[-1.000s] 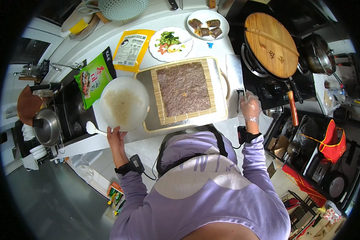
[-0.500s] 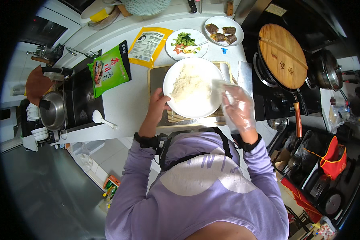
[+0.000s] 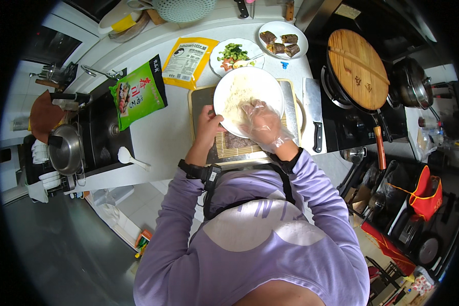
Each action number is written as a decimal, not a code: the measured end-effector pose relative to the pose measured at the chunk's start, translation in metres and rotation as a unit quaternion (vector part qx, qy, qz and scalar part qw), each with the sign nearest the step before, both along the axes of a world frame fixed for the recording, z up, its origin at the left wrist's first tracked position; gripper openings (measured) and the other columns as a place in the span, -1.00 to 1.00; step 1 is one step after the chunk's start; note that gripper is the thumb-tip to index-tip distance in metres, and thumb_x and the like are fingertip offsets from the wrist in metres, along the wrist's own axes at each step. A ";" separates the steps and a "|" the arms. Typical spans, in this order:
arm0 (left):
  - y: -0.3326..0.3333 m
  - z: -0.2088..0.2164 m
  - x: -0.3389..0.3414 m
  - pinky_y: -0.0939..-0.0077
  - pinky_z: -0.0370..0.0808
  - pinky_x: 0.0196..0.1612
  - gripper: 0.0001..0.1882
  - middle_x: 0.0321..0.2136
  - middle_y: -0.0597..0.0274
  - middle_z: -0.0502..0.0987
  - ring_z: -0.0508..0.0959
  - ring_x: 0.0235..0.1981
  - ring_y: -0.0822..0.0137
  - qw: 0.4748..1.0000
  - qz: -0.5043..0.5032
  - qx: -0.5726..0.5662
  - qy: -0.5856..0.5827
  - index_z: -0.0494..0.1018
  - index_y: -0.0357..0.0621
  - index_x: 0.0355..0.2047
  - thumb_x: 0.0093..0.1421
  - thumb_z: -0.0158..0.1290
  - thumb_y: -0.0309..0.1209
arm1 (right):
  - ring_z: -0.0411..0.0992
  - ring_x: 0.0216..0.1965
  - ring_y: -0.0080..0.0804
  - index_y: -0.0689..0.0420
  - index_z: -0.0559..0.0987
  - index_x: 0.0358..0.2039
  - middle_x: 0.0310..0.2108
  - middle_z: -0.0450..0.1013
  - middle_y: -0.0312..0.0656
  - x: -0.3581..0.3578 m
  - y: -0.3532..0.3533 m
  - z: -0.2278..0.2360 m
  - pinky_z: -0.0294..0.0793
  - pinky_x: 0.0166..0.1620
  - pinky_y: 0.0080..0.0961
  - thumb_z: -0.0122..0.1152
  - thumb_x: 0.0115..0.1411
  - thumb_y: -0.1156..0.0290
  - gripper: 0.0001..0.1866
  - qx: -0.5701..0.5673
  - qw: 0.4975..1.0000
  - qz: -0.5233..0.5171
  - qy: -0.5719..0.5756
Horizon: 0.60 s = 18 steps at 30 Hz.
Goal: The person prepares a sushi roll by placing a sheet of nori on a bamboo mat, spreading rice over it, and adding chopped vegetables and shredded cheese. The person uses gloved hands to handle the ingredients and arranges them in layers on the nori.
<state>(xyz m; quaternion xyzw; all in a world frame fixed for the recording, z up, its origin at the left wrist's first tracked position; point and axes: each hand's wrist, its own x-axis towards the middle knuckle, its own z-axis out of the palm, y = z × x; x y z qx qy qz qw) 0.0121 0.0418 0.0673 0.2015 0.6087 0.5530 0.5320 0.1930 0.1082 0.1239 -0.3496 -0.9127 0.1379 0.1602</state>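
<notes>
My left hand (image 3: 208,127) grips the near left rim of a white plate of cooked rice (image 3: 242,92), holding it above a bamboo rolling mat (image 3: 229,145) that lies on a tray. A dark seaweed sheet (image 3: 239,141) shows on the mat under the plate's near edge. My right hand (image 3: 262,125), in a clear plastic glove, reaches into the plate and rests on the rice. Whether its fingers hold any rice is hidden.
A kitchen knife (image 3: 313,109) lies right of the tray. Beyond are a plate of vegetables (image 3: 235,52), a plate of dark pieces (image 3: 281,41), a yellow packet (image 3: 188,61) and a green packet (image 3: 137,94). A pan with a wooden lid (image 3: 357,69) sits on the stove. A white spoon (image 3: 130,158) lies left.
One second ago the plate rested left of the mat with the seaweed sheet uncovered. My left hand carried it over the mat, and my gloved right hand came from the mat's right edge into the rice.
</notes>
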 end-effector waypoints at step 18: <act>0.028 -0.025 -0.031 0.47 0.59 -0.42 -0.57 -0.20 0.00 0.47 0.55 -0.29 0.29 0.999 -0.023 0.033 0.022 0.18 -0.27 -0.03 0.07 -0.03 -0.61 | 0.48 -0.32 -0.16 0.13 0.57 -0.32 -0.34 0.49 -0.08 -0.022 -0.015 -0.043 0.52 -0.27 -0.28 0.21 -0.05 0.35 -0.75 0.060 0.996 -0.064 0.015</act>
